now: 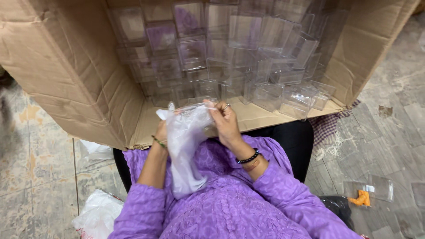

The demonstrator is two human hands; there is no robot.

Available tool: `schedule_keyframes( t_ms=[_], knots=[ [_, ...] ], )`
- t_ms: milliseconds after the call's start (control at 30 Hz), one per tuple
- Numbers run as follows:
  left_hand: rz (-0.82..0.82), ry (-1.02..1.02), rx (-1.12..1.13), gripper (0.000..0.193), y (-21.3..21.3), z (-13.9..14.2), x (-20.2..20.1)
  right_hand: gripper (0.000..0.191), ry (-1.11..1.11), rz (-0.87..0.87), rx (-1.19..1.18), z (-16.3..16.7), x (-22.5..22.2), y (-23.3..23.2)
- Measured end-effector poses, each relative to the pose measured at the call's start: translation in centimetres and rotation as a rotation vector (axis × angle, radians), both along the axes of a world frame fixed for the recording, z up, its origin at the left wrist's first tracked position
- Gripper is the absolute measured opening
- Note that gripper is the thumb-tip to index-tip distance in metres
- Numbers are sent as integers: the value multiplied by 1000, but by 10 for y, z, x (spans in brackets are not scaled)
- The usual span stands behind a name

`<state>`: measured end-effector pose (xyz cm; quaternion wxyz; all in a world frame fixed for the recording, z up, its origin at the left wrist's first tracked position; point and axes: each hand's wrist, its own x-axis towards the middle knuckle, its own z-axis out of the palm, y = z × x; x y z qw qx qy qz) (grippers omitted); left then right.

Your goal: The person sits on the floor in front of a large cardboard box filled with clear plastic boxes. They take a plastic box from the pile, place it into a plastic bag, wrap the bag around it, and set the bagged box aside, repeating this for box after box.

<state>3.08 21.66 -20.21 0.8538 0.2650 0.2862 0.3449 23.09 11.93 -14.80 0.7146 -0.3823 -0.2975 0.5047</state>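
Both hands held a thin plastic bag in front of an open cardboard box.

The right hand (226, 121) pinched the clear plastic bag (186, 146) at its top edge, fingers closed; the left hand (161, 132), mostly hidden behind the bag, gripped its other side. The bag hung over the lap. At twelve o'clock the cardboard box (66, 66) lay open, full of clear plastic boxes (230, 57).

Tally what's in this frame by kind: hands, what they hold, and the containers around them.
Hands: 2, left hand and right hand
Thin plastic bag, held by both: 1
Cardboard carton: 1
Clear plastic boxes: too many to count
Total counted: 4
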Motion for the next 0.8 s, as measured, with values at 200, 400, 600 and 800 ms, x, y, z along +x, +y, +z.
schedule_keyframes(
  t_ms=[200,400,600,800],
  knots=[
    [-194,-147,-209,63,-33,13,-18,8,13,22,-72,14,-29,-3],
    [-133,-196,-136,58,-54,25,-31,12,-57,154,-243,22,-26,-7],
    [-58,-225,-114,63,-52,22,-41,25,-542,66,50,28,-32,-20],
    [8,-255,-98,68,-44,28,-63,21,-260,148,-124,30,-28,-13]
  ],
)
